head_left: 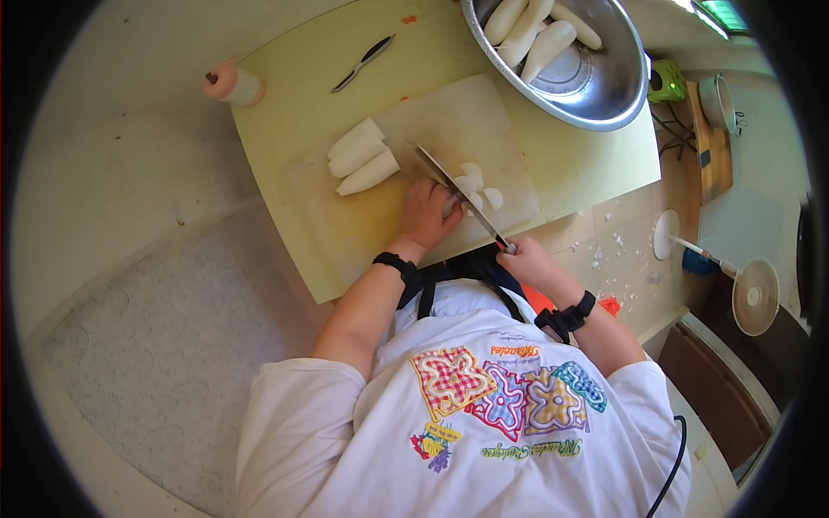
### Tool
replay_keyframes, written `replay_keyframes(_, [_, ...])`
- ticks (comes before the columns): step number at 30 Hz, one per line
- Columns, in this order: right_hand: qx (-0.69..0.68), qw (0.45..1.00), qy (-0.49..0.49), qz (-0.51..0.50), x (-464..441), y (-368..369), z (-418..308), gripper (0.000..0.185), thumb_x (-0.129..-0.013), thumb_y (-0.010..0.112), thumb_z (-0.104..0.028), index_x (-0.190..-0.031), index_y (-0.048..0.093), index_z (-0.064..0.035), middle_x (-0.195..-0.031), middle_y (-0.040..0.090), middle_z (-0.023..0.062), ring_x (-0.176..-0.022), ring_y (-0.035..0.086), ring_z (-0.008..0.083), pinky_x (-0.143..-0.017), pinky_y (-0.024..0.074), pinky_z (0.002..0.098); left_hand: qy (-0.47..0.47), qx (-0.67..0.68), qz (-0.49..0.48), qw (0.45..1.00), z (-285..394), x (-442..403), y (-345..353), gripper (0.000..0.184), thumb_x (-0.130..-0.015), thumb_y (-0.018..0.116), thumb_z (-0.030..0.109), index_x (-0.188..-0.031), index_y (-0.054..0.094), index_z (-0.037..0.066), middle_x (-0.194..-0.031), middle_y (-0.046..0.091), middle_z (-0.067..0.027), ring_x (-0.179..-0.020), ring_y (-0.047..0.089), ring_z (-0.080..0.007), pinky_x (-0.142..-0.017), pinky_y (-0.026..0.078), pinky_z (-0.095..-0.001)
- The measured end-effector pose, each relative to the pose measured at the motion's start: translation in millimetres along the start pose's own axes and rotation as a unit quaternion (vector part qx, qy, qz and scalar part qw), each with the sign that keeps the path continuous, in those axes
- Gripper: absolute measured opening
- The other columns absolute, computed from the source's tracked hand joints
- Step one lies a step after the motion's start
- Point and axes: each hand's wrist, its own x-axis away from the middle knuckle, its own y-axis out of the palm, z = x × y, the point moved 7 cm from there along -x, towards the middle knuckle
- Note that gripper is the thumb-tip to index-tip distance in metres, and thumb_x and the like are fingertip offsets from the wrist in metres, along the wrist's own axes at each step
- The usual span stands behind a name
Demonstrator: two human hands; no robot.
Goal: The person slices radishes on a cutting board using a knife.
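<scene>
My right hand (528,262) is closed round the handle of a large knife (462,195), whose blade slants up and left over the cutting board (458,112). Just left of the blade, my left hand (427,214) presses with curled fingers on a piece of white radish (450,205), mostly hidden under the fingers. Several thin white slices (493,198) lie to the right of the blade. Longer peeled radish pieces (356,148) rest side by side on the board, up and left of my left hand.
A metal basin (596,108) holding several whole white radishes (548,52) stands at the table's upper right. A peeler or small knife (363,63) lies beyond the board. A pink-topped bottle (236,85) is at the table's left edge. A fan (755,296) stands at the right.
</scene>
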Motion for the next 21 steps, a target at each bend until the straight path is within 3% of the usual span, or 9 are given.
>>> replay_keyframes(1, [0.000,1.000,0.001,0.000,1.6,-0.6,9.6,0.016,-0.084,0.060,-0.016,-0.080,0.061,-0.0006,-0.058,0.051,0.0003,-0.053,0.046,0.0116,-0.049,0.0381,0.0327,0.000,-0.005,-0.002,1.000,0.4,-0.2,-0.2,0.026,-0.074,0.072,0.018,-0.094,0.060,0.007,-0.092,0.055,-0.0144,-0.087,0.055,-0.0365,-0.075,0.045,-0.0465])
replay_keyframes(3, [0.040,0.996,0.074,-0.036,6.3,1.4,36.7,0.022,-0.081,0.063,-0.020,-0.077,0.061,0.0022,-0.064,0.061,0.0133,-0.059,0.056,0.0217,-0.058,0.0469,0.0387,0.002,-0.004,-0.003,1.000,1.4,-1.4,-1.1,0.026,-0.073,0.073,0.017,-0.094,0.060,0.007,-0.092,0.055,-0.0143,-0.087,0.055,-0.0364,-0.075,0.045,-0.0465])
replay_keyframes(10, [0.027,0.994,0.094,-0.038,23.5,-0.5,54.8,0.023,-0.081,0.064,-0.020,-0.073,0.061,0.0013,-0.062,0.059,0.0132,-0.058,0.056,0.0216,-0.057,0.0465,0.0388,0.006,-0.005,0.002,1.000,1.4,-2.7,-2.4,0.025,-0.074,0.072,0.017,-0.094,0.060,0.008,-0.091,0.054,-0.0140,-0.086,0.054,-0.0358,-0.074,0.045,-0.0465])
replay_keyframes(21, [0.063,0.993,0.095,-0.041,16.7,-1.2,46.2,0.024,-0.080,0.063,-0.020,-0.074,0.064,0.0027,-0.070,0.064,0.0204,-0.065,0.062,0.0307,-0.066,0.0510,0.0413,-0.004,0.002,0.000,1.000,1.6,-3.3,-1.8,0.027,-0.071,0.074,0.013,-0.092,0.058,0.008,-0.092,0.057,-0.0138,-0.088,0.055,-0.0363,-0.074,0.044,-0.0462])
